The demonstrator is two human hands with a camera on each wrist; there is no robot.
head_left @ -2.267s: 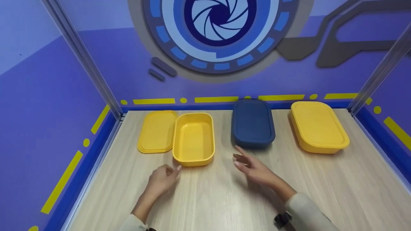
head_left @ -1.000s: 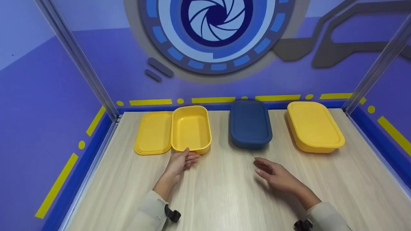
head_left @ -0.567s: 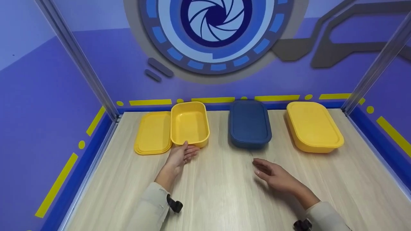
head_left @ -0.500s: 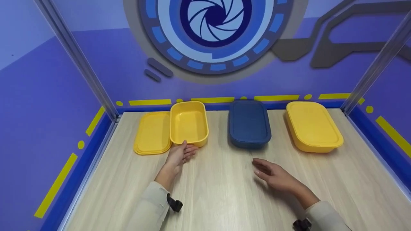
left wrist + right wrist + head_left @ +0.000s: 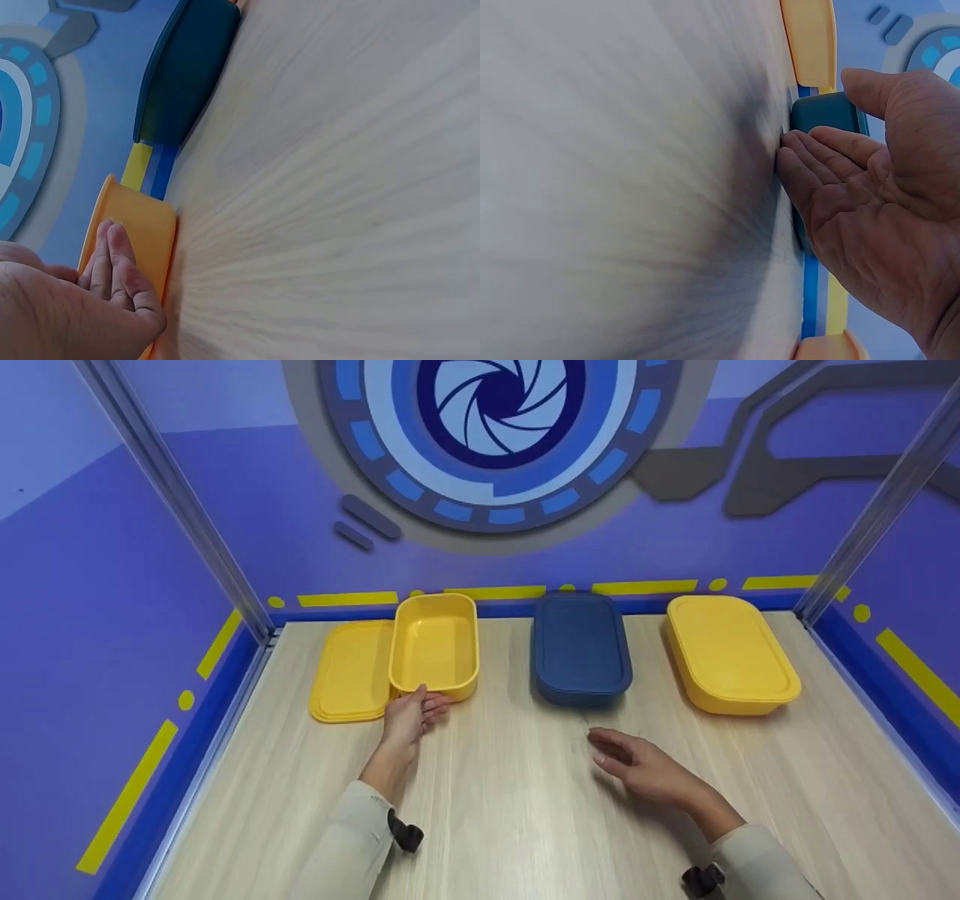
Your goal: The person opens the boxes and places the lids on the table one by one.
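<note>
In the head view, my left hand (image 5: 409, 720) is at the near end of an open yellow lunch box (image 5: 435, 649), its thumb at the rim. The left wrist view shows the fingers (image 5: 112, 262) of that hand fairly straight against the box's outer wall. A flat yellow lid (image 5: 352, 671) lies along the box's left side, and the box overlaps its right edge in this view. My right hand (image 5: 637, 765) hovers low over the table with fingers loosely bent, holding nothing. Just beyond it stands a navy lunch box (image 5: 582, 649) with its lid on.
At the right sits a second yellow lunch box (image 5: 733, 652), lidded. The wooden table (image 5: 510, 810) meets a blue-purple back wall (image 5: 517, 566) right behind the boxes. Side panels (image 5: 67, 660) close in the left and right.
Pushed by my left hand, the open yellow box has slid back to the wall and lately a little left against the lid. My right hand drew back from the navy box, then stayed put.
</note>
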